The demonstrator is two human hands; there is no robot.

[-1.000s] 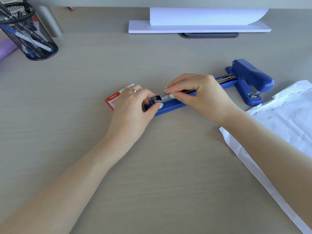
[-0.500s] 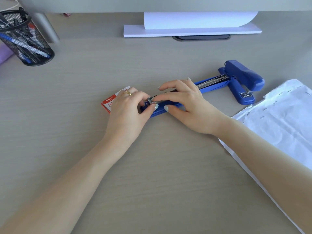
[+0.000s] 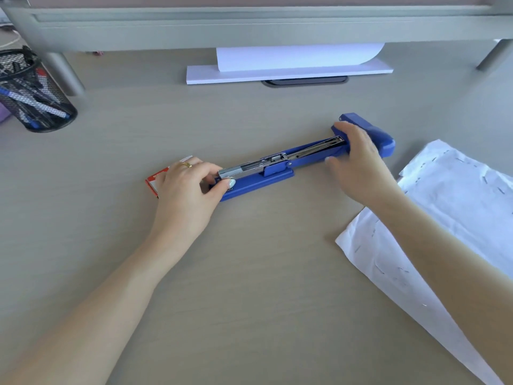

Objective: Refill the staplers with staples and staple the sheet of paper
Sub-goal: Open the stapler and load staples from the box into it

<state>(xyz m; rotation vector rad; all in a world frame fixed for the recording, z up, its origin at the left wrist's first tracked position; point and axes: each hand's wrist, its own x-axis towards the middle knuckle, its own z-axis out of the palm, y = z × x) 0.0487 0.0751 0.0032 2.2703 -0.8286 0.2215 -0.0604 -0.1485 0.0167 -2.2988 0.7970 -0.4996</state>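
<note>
While our left hand [image 3: 188,190] pinches the near-left end of the long blue stapler [image 3: 266,169], thumb and forefinger closed on its metal tip, we list what the worktop [image 3: 249,273] carries. Item: stapler, lying flat across the middle of the worktop, its silver magazine rail [image 3: 280,159] exposed along the top. Item: our right hand [image 3: 358,159], set at the far-right end of the stapler where a second blue stapler body [image 3: 380,134] shows behind the knuckles; fingers loosely curled over that end, thumb low beside the blue base; whether they grip firmly, we cannot tell. Item: staple box [image 3: 155,180], red and white, mostly hidden under the left hand. Item: sheet of paper [image 3: 458,195], white, creased, dotted with staples, along the right edge of the worktop beneath our right forearm. Item: mesh pen cup [image 3: 33,98], black, at the far-left corner. Item: white board [image 3: 288,72] at the far edge, a curled white sheet resting on it.
</note>
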